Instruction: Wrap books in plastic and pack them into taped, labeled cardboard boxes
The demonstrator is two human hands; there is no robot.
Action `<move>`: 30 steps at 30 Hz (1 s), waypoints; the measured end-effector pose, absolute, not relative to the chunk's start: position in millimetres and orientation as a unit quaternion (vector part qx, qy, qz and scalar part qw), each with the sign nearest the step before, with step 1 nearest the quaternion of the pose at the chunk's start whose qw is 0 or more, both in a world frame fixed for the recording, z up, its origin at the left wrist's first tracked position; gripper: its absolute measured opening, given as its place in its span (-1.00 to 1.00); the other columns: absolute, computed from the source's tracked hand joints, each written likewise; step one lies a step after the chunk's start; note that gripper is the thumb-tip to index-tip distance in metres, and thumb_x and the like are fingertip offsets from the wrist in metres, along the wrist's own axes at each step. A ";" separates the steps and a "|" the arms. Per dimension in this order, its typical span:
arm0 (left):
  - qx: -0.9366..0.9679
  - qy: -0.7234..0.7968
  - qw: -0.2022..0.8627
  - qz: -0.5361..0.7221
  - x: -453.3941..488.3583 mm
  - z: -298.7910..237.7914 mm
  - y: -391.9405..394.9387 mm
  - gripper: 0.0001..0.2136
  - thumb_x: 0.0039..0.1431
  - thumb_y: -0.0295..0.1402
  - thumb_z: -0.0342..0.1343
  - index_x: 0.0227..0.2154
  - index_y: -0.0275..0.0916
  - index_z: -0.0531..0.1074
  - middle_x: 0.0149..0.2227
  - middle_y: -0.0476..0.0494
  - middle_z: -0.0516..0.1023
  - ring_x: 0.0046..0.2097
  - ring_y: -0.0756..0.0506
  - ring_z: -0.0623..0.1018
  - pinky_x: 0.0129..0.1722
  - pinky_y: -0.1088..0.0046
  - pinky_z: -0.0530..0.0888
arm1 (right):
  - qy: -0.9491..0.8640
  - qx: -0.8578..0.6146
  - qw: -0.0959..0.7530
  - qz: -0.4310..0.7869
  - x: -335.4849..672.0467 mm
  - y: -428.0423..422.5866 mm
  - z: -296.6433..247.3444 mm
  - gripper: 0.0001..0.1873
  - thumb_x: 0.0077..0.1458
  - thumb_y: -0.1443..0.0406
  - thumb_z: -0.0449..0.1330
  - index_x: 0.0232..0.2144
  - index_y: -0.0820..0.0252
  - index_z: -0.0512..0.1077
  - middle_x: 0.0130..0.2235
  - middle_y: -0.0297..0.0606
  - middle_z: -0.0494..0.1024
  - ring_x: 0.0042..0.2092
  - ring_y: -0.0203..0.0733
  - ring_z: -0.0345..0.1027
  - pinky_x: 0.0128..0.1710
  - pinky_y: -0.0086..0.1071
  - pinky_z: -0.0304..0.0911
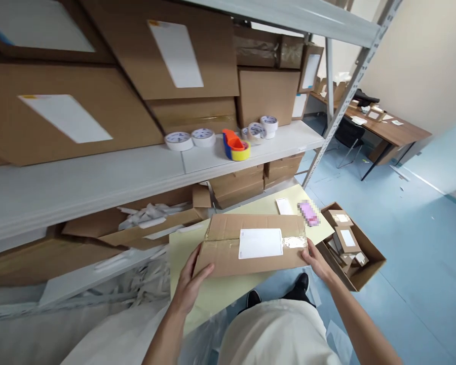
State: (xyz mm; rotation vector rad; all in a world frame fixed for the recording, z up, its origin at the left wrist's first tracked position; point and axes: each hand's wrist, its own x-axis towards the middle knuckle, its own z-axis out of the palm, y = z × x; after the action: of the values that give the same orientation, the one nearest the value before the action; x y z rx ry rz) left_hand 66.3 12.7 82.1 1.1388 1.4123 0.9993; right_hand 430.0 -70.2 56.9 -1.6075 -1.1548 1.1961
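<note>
A flat brown cardboard box (pixel 228 243) with a white label and a strip of clear tape lies on a pale yellow table (pixel 213 294) in front of me. My left hand (pixel 190 281) grips the box's left end, thumb on top and fingers under. At the right end my right hand (pixel 316 258) holds the edge, its fingers curled round it near the tape.
A grey metal shelf (pixel 99 177) to the left carries big labelled boxes, several tape rolls (pixel 192 138) and a red-blue-yellow tape dispenser (pixel 235 146). An open box of small parcels (pixel 351 243) stands on the blue floor at right. A desk and chair stand far back.
</note>
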 end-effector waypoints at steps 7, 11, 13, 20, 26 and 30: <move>0.527 0.519 0.570 0.359 156.2 122.4 37.6 -0.07 -0.21 0.14 0.27 0.24 -0.17 0.25 0.24 -0.25 0.36 0.27 -0.39 0.31 0.23 0.12 0.32 | -0.427 -0.650 0.448 0.442 516.9 -120.7 94.9 -0.02 -0.06 -0.39 -0.03 0.19 0.09 0.31 0.16 -0.04 0.43 0.14 0.12 0.33 0.10 -0.07 0.30; 0.565 0.442 0.626 0.305 253.2 137.5 42.6 -0.02 -0.24 0.23 0.24 0.26 -0.16 0.23 0.21 -0.27 0.39 0.24 -0.43 0.34 0.15 0.12 0.42 | -0.359 -0.690 0.503 0.378 591.1 -159.8 95.2 -0.07 -0.03 -0.36 0.01 0.18 0.08 0.32 0.14 -0.06 0.46 0.14 0.15 0.34 0.13 -0.05 0.27; 0.589 0.410 0.643 0.268 308.7 138.2 40.5 0.02 -0.25 0.27 0.21 0.28 -0.16 0.18 0.23 -0.29 0.36 0.24 -0.43 0.33 0.12 0.14 0.44 | -0.317 -0.713 0.518 0.349 628.2 -181.6 93.2 -0.09 -0.04 -0.33 0.06 0.16 0.10 0.34 0.15 -0.06 0.46 0.15 0.16 0.33 0.15 -0.04 0.25; 0.702 0.402 0.572 0.135 506.8 101.6 33.8 -0.06 -0.11 0.24 0.17 0.29 -0.16 0.16 0.23 -0.34 0.22 0.29 -0.34 0.25 0.24 0.14 0.27 | -0.135 -0.797 0.539 0.237 721.5 -244.9 71.1 -0.25 -0.07 -0.18 0.25 0.06 0.13 0.42 0.08 -0.06 0.53 0.06 0.19 0.40 0.06 0.04 0.32; 0.802 0.306 0.508 0.066 651.4 73.3 48.1 -0.29 0.01 0.09 0.18 0.17 -0.20 0.33 0.03 -0.29 0.37 0.18 -0.28 0.38 0.22 0.09 0.27 | -0.010 -0.812 0.566 0.142 763.7 -268.6 35.9 -0.33 -0.12 -0.13 0.28 -0.08 0.18 0.47 -0.04 -0.07 0.59 -0.02 0.16 0.45 0.00 -0.01 0.35; 0.843 0.198 0.492 0.086 738.5 72.0 52.3 -0.41 0.09 0.00 0.14 0.11 -0.25 0.38 0.02 -0.31 0.46 0.19 -0.26 0.39 0.21 0.14 0.30 | 0.068 -0.795 0.599 0.070 786.0 -272.0 18.3 -0.23 -0.10 -0.13 0.25 0.03 0.24 0.37 0.04 0.00 0.53 0.03 0.10 0.42 0.06 -0.05 0.31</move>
State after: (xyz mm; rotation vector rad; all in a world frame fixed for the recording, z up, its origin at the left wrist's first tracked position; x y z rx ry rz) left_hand 738.5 52.3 72.0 2.0470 0.4798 0.2089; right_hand 786.0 -272.0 18.3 -1.8426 0.1569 0.1632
